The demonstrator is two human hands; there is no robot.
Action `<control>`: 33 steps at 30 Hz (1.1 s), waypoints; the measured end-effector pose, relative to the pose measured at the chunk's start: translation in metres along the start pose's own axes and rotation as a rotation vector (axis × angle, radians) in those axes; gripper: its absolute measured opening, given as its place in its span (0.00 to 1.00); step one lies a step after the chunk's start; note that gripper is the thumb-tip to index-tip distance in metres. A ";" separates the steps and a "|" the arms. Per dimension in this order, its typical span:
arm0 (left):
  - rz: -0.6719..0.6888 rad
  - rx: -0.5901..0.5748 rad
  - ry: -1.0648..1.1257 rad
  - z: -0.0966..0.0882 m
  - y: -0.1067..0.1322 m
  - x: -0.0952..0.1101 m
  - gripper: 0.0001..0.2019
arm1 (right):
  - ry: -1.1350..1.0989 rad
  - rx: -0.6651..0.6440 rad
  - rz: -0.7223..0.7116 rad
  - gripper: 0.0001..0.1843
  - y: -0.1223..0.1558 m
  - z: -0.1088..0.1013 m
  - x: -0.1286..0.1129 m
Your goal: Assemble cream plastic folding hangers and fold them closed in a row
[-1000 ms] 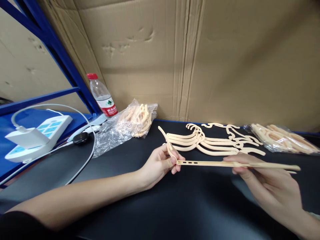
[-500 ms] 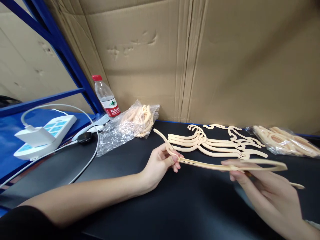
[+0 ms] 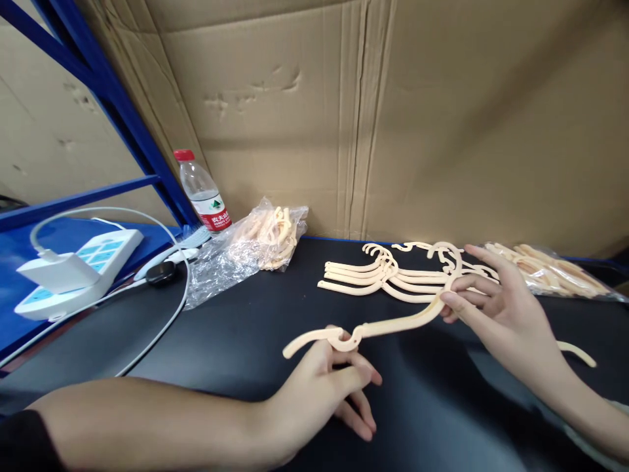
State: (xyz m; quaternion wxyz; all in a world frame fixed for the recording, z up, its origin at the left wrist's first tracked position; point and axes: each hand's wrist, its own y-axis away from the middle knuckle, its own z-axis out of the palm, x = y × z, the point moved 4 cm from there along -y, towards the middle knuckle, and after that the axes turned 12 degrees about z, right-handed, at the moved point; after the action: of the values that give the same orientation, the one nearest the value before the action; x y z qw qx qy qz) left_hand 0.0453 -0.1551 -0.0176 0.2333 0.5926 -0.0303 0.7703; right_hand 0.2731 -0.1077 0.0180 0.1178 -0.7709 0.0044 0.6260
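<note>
At the black bench (image 3: 236, 347), my right fingers (image 3: 477, 284) pinch a hanger (image 3: 398, 326). Left fingers (image 3: 351, 380), loosely spread, might let its joint (image 3: 344, 345) fold.

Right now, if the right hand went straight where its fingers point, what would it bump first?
Past the held hanger, the right hand would probably meet the row of hangers on the black table, unless it passes above.

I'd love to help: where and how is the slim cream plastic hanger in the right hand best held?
Probably pinched at its nearly straight middle, from the near side: the hanger lies bare there between left hand and right hand, while both ends curve.
</note>
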 end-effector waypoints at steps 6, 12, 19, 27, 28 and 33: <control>0.201 -0.429 -0.520 0.014 0.016 0.013 0.04 | 0.110 -0.094 0.028 0.36 -0.003 0.009 0.016; 0.809 -0.624 -1.403 0.018 0.022 0.023 0.28 | 0.426 -0.130 -0.117 0.23 0.005 0.026 0.025; 0.690 -0.621 -1.559 0.012 0.019 0.015 0.35 | 0.593 -0.260 -0.162 0.15 0.009 0.034 0.036; 0.770 -0.572 -1.696 0.010 0.012 0.017 0.38 | 0.683 -0.121 -0.276 0.11 -0.016 0.007 0.019; 0.809 -0.551 -1.698 0.009 0.010 0.017 0.38 | 0.708 -0.064 -0.284 0.11 -0.027 -0.005 0.019; 0.952 -0.470 -1.682 0.000 -0.004 0.014 0.37 | 0.859 0.198 -0.188 0.11 -0.090 -0.080 0.029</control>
State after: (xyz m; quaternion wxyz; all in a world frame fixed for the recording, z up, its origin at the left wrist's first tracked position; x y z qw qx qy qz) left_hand 0.0445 -0.1474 -0.0049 -0.0860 0.8108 -0.5723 0.0872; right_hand 0.3703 -0.0307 0.0206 0.2347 -0.9430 0.0426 0.2322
